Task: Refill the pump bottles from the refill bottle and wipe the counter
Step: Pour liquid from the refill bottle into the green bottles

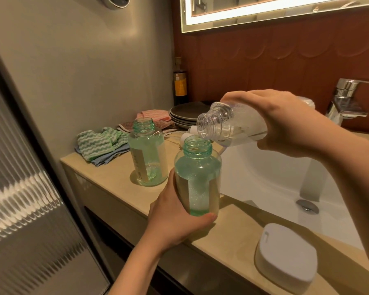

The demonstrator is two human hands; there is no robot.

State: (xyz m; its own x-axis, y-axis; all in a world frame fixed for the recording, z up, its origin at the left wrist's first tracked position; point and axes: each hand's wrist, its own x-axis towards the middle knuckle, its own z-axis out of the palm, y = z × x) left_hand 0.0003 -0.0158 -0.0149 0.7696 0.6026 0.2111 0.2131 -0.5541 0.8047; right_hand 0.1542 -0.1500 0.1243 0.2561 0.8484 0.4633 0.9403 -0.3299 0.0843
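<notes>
The left hand point(175, 222), forearm entering from the near edge, wraps a pump bottle point(197, 177) low down; the right hand point(285, 122), raised farther right, grips the tilted refill bottle point(224, 124).

A smooth grey wall point(83, 60) meets a reddish-brown wall of scalloped tiles point(285, 52) in the corner. A mirror edged with a glowing light strip point(285, 5) hangs on the tiled wall, and the light is warm. Below runs a beige stone worktop point(115, 173) with a white sunken basin point(264, 179) and a chrome tap point(345, 101). A ribbed glass panel point(15, 167) stands at the left.
</notes>
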